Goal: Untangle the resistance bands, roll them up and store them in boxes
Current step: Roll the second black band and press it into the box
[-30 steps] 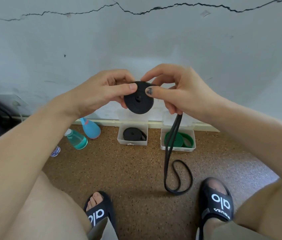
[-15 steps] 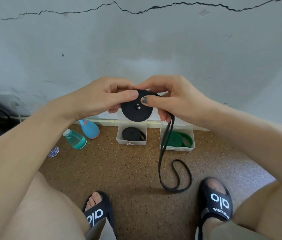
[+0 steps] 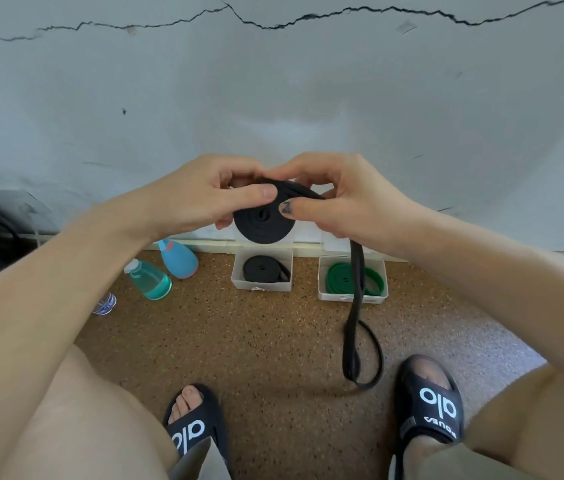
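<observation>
A black resistance band is wound into a flat coil point(image 3: 264, 221) that I hold up in front of me. My left hand point(image 3: 204, 199) pinches the coil from the left, thumb on its face. My right hand point(image 3: 339, 199) pinches it from the right, and the band's unrolled tail point(image 3: 356, 306) hangs down from this hand, its end looping just above the floor. Below, by the wall, a white box point(image 3: 262, 285) holds a rolled black band point(image 3: 265, 268). A second white box point(image 3: 351, 296) to its right holds a rolled green band point(image 3: 339, 280).
Two bluish spray bottles point(image 3: 150, 280) point(image 3: 178, 259) lie on the speckled brown floor left of the boxes, with a small clear bottle point(image 3: 104, 303) further left. My feet in black slides point(image 3: 429, 400) point(image 3: 192, 424) rest on the floor below. A cracked white wall stands behind.
The coil has dropped lower in view and tilted, with more band wound on. The hanging tail has shifted right and its loop on the floor has grown shorter.
</observation>
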A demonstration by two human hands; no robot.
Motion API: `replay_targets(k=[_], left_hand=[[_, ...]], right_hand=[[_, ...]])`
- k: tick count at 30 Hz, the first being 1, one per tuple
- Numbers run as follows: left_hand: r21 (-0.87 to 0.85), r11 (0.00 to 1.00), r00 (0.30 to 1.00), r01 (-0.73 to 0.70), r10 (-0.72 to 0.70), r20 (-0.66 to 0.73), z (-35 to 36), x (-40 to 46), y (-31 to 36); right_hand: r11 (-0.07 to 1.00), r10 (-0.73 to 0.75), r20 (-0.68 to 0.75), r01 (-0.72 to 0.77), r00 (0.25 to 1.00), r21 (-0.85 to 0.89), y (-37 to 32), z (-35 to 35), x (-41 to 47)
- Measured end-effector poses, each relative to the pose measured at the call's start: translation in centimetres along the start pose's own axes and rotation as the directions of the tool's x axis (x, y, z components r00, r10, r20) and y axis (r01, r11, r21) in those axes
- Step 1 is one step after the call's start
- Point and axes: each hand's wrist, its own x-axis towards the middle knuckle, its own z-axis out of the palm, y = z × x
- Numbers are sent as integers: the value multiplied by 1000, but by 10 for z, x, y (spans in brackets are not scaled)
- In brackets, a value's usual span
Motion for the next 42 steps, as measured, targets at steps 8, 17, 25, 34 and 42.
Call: replay_targets(k=[8, 17, 25, 34, 42], left_hand=[[-103, 993, 996, -65, 57, -75, -4, 0, -3], [-137, 990, 998, 19, -11, 58, -1, 2, -8], [13, 997, 998, -70, 69, 6, -2, 1, -7], [-261, 965, 1000, 17, -12, 19, -2, 4, -12], [-6, 1000, 999, -15, 16, 29, -2, 3, -1]], right_hand=[[1000, 8, 0, -8, 1000, 12, -7, -10, -4], [1000, -4, -92, 1, 996, -31, 4, 3, -5], [995, 51, 17, -50, 999, -91, -6, -6, -5], [995, 41, -118, -30, 992, 94, 0, 2, -10], [991, 51, -33, -47, 998, 125, 2, 2, -6]])
